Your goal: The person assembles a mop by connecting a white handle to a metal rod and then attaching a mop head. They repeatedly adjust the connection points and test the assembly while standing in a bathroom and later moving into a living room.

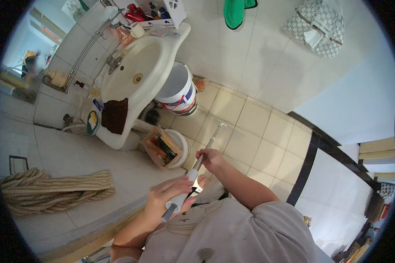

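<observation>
Both my hands grip a long-handled floor wiper that slants down and away from my body. My left hand is wrapped round its thick white upper grip, close to my shirt. Farther down, my right hand is closed round the metal part of the pole. The white joint at the pole's lower end is over the beige floor tiles. A thin, pale, nearly see-through head seems to spread there, but its outline is hard to make out against the tiles.
A white washbasin with a dark brown cloth on its edge stands at the left. Under it are a white bucket and a bin with a box. A braided mop-like bundle lies left; a dark threshold crosses at the right.
</observation>
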`<state>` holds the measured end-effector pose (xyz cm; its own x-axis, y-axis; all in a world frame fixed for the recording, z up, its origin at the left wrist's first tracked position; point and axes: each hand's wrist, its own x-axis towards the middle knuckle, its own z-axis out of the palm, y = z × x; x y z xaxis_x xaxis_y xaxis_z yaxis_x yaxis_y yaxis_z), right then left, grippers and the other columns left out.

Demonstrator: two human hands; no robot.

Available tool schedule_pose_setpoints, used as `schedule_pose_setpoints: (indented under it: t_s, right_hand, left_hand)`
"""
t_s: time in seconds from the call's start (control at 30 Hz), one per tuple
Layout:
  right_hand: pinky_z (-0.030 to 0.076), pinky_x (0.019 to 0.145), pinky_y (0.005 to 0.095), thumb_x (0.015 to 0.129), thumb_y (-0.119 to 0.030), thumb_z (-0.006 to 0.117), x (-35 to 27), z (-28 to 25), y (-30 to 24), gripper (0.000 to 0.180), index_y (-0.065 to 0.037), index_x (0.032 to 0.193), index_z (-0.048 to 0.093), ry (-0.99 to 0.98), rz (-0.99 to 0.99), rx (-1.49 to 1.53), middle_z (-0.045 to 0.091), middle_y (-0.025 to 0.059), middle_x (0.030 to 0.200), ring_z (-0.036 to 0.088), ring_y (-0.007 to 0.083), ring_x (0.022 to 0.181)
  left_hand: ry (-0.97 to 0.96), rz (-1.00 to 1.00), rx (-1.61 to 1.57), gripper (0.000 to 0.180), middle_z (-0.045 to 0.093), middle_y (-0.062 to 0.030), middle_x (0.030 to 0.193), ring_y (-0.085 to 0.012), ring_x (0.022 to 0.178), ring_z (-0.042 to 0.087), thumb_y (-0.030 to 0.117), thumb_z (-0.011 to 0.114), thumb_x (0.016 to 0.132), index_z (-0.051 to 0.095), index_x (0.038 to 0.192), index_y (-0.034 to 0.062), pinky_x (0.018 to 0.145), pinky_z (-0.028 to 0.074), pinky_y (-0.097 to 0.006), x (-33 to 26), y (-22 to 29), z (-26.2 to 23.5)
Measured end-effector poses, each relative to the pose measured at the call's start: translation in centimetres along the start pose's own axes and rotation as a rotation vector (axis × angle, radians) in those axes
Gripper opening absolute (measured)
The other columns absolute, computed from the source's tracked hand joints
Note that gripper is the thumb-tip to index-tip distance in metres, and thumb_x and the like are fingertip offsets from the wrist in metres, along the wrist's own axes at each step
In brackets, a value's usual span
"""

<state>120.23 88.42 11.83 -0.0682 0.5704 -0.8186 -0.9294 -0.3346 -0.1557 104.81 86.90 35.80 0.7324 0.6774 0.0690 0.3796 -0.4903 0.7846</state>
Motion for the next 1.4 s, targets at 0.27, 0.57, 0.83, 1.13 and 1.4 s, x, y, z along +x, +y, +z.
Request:
schedule_pose_setpoints:
  t_s: [0.27, 0.57, 0.83, 1.13, 1.4]
  right_hand:
    - [0.047, 0.048, 0.0305, 0.083, -0.005, 0.051, 4.4, -0.5, -6.9, 0.011, 0.003, 0.088, 0.046, -0.069, -0.115, -0.349, 0.053, 0.0122, 0.072, 0.057, 0.0223, 0.058]
    - [0.047, 0.047, 0.0302, 0.081, -0.006, 0.051, 5.4, 2.5, -18.9, 0.019, 0.006, 0.093, 0.043, -0.183, 0.058, -0.773, 0.053, 0.0128, 0.076, 0.057, 0.0222, 0.059]
    - [0.044, 0.050, 0.0331, 0.079, -0.007, 0.049, 14.5, -4.5, -23.8, 0.020, 0.006, 0.093, 0.046, -0.077, 0.330, -0.974, 0.049, 0.0116, 0.076, 0.053, 0.0210, 0.061]
    - [0.039, 0.047, 0.0290, 0.083, -0.004, 0.046, 12.1, -16.7, -22.4, 0.004, 0.000, 0.083, 0.045, -0.146, 0.362, -1.243, 0.045, 0.0064, 0.062, 0.047, 0.0159, 0.054]
    - [0.035, 0.038, 0.0301, 0.076, 0.000, 0.047, -1.8, -19.4, -19.5, 0.015, 0.008, 0.089, 0.046, -0.191, 0.536, -1.512, 0.052, 0.0129, 0.063, 0.047, 0.0177, 0.048]
  left_hand:
    - [-0.009, 0.029, 0.091, 0.030, 0.061, -0.0080, 0.097, -0.0261, 0.090, 0.060, 0.020, 0.076, 0.066, 0.061, 0.088, 0.0064, 0.072, 0.051, -0.034, 5.5, 0.2, 1.8]
    - [0.306, -0.215, 0.055, 0.024, 0.065, -0.0075, 0.098, -0.0231, 0.094, 0.062, 0.008, 0.074, 0.063, 0.064, 0.085, 0.0067, 0.076, 0.052, -0.032, 15.2, 2.9, 6.6]
    - [0.481, -0.366, -0.020, 0.024, 0.065, -0.0120, 0.097, -0.0273, 0.094, 0.063, 0.004, 0.071, 0.062, 0.065, 0.085, 0.0045, 0.080, 0.053, -0.034, 18.4, 3.3, 14.9]
    - [0.602, -0.561, 0.116, 0.026, 0.067, -0.0057, 0.094, -0.0195, 0.089, 0.065, 0.010, 0.069, 0.064, 0.065, 0.090, 0.0084, 0.068, 0.055, -0.030, 14.9, 12.4, 25.8]
    - [0.913, -0.738, 0.098, 0.022, 0.067, -0.0086, 0.089, -0.0247, 0.086, 0.066, 0.002, 0.070, 0.059, 0.063, 0.079, 0.0064, 0.072, 0.055, -0.032, 11.6, 23.9, 33.1]
